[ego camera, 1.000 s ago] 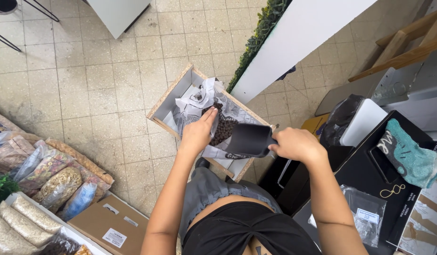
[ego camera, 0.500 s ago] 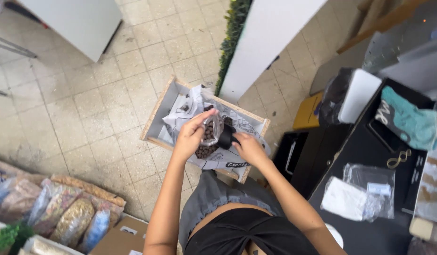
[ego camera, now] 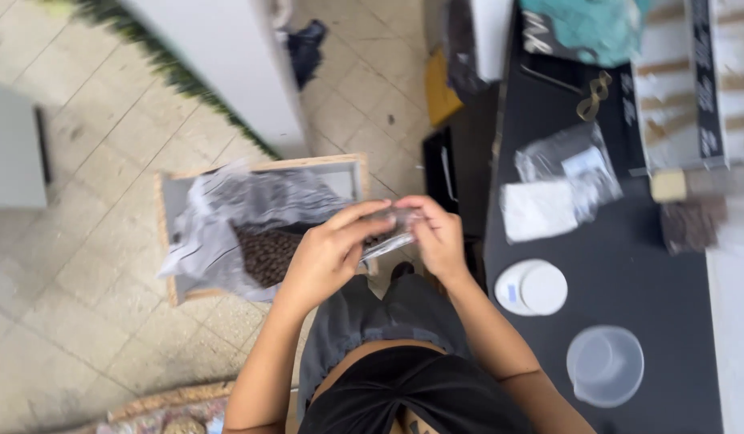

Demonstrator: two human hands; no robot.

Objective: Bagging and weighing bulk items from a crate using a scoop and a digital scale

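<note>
Head view, motion-blurred. I see the left hand (ego camera: 328, 253) and right hand (ego camera: 436, 237) meeting at frame centre, both pinching a small clear plastic bag (ego camera: 386, 239) between fingers and thumbs. Behind them, centre left, a wooden crate (ego camera: 263, 167) on the tiled floor holds crumpled plastic and a dark speckled pouch (ego camera: 266, 253). Right side: a black table (ego camera: 629, 281) carrying a clear cup (ego camera: 605, 366).

Small clear bag (ego camera: 386, 239), flat and roughly level, blurred, pinched at both ends between left hand (ego camera: 328, 253) and right hand (ego camera: 436, 237); contents unreadable.
</note>
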